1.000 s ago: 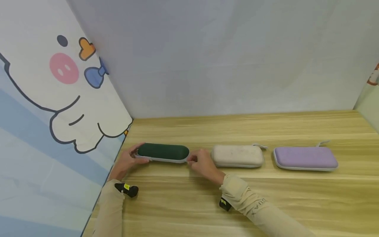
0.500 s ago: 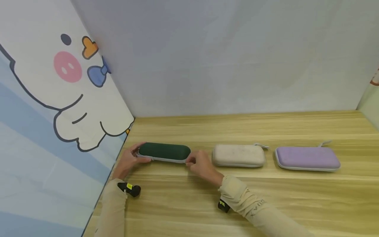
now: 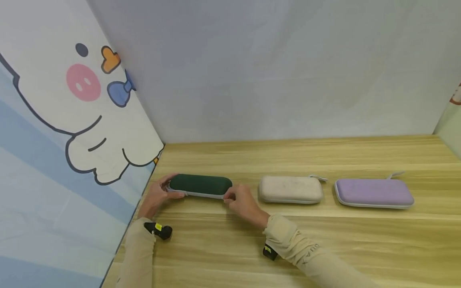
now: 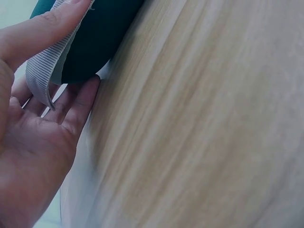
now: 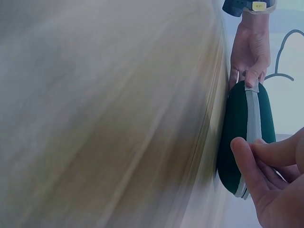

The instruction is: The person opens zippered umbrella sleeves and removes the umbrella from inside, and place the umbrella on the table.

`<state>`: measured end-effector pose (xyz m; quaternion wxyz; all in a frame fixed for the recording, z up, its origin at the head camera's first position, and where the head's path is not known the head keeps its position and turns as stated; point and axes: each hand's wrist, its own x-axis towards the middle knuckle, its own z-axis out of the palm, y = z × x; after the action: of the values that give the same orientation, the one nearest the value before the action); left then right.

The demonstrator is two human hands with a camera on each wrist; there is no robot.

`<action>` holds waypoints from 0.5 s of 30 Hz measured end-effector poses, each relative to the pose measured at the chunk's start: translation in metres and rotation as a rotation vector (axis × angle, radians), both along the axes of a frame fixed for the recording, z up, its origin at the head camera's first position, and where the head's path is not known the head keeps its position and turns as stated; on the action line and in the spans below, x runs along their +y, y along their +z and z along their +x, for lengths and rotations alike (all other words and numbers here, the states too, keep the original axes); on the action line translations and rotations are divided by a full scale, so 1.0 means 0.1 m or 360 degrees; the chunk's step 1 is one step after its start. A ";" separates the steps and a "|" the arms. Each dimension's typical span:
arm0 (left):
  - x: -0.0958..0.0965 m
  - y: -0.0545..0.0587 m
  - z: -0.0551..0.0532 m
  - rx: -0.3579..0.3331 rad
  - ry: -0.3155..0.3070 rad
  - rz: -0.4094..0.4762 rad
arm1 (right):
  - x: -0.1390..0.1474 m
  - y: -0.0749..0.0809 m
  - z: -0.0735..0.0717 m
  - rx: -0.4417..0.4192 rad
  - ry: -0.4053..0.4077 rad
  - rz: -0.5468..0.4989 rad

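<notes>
A dark green zip case (image 3: 199, 184) with a pale grey zipper (image 5: 254, 114) lies on the wooden table at the left. My left hand (image 3: 156, 194) holds its left end, thumb along the front edge and fingers behind. In the left wrist view a ribbed grey strap (image 4: 40, 76) at that end passes beneath the thumb. Near the case's right end, my right hand (image 3: 245, 202) pinches thumb and index finger together at the zipper; the zipper pull is hidden between the fingertips. The zipper looks closed where it shows between the two hands.
To the right of my right hand lies a beige case (image 3: 291, 189), and further right a lilac case (image 3: 373, 193), each with a strap loop at the back. A cartoon-printed wall panel (image 3: 83, 120) borders the left; a pale wall (image 3: 281, 72) stands behind the table.
My right hand has slid slightly left along the front edge of the green case from its right end. The left hand keeps its hold, and the view has shifted a little.
</notes>
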<state>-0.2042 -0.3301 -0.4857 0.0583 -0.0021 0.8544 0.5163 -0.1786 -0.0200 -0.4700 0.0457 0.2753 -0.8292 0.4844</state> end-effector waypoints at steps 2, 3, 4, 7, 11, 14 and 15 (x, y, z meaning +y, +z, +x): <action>0.00 -0.01 0.00 0.0006 -0.0003 -0.0008 | -0.01 0.00 0.01 0.0009 -0.0005 -0.0008; -0.01 -0.01 0.00 0.0008 -0.0003 -0.0002 | -0.02 0.01 0.02 0.0009 -0.0009 -0.0014; 0.00 -0.02 0.00 0.0012 -0.0002 0.0002 | -0.02 0.01 0.02 0.0021 -0.0013 -0.0019; 0.00 -0.02 0.00 0.0016 0.0002 0.0010 | -0.05 0.00 0.03 0.0042 -0.0027 -0.0024; 0.02 0.01 0.01 -0.0002 -0.0007 0.0033 | -0.10 -0.02 0.05 0.0051 -0.0048 -0.0026; 0.06 0.09 0.04 -0.0017 -0.0028 0.0067 | -0.15 -0.04 0.06 0.0069 -0.0068 -0.0018; 0.08 0.12 0.05 -0.0021 -0.0030 0.0077 | -0.16 -0.04 0.06 0.0076 -0.0076 -0.0016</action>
<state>-0.1992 -0.3221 -0.4733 0.0689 0.0041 0.8413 0.5362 -0.1721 -0.0359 -0.4738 0.0783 0.2668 -0.8318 0.4805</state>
